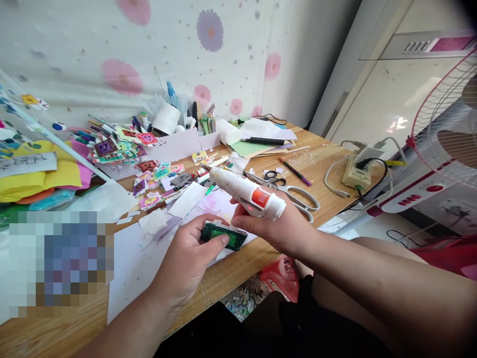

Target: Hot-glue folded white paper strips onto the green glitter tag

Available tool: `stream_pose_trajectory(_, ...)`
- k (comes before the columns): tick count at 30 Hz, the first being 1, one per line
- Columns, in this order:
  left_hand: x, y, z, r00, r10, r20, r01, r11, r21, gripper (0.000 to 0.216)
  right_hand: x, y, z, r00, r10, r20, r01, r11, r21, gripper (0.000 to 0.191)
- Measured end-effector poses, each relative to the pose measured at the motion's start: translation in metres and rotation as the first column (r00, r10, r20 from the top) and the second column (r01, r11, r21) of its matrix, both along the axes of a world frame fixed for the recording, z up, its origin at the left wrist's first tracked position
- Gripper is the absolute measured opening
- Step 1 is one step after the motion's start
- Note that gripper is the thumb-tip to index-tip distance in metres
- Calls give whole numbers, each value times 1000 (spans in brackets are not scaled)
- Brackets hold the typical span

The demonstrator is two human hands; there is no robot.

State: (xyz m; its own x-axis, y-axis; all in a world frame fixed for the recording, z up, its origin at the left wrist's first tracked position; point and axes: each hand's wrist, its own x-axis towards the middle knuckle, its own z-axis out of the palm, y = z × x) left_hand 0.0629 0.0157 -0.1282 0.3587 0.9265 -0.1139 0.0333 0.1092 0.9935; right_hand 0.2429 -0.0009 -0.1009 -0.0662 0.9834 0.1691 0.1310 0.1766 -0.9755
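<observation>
The left hand (189, 252) has its grip pinching a green card (234, 241) above the bench's (221, 283) near edge. The right hand (278, 227) grips a white glue gun (244, 190) at the card's one o'clock; grey scissors (298, 188) lie toward two.

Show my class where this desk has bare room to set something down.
Left of the left hand, the white sheet has a bare stretch. On the right, bare wood lies between the striped pencil and the white cable. The middle is crowded around the white tool: paper cutouts, markers, scissors.
</observation>
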Motion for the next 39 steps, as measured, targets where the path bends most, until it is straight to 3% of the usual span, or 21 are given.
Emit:
stream_pose_trajectory(7,8,-6,4,974,-10,226,54,980,-190,16,-4,0,-7,998,-42,-38,42,999,11,16)
stream_pose_trajectory(16,9,-6,6,973,98,208,-54,977,-209,18,-8,-5,-6,989,-75,-124,75,997,-4,16)
stream_pose_trajectory(24,10,-6,8,941,208,268,-159,969,-191,17,-11,-6,-14,984,-18,-180,10,999,-45,22)
stream_pose_trajectory(30,8,-5,9,947,142,290,-72,969,-238,20,-15,-5,-18,970,-48,-238,31,997,-75,18)
stream_pose_trajectory(35,7,-5,14,931,91,354,1,968,-250,32,-15,-4,-10,927,-165,-336,146,986,-81,25)
stream_pose_trajectory(39,9,-2,12,921,121,371,-25,967,-254,20,-16,-3,-11,870,-225,-440,199,974,-104,32)
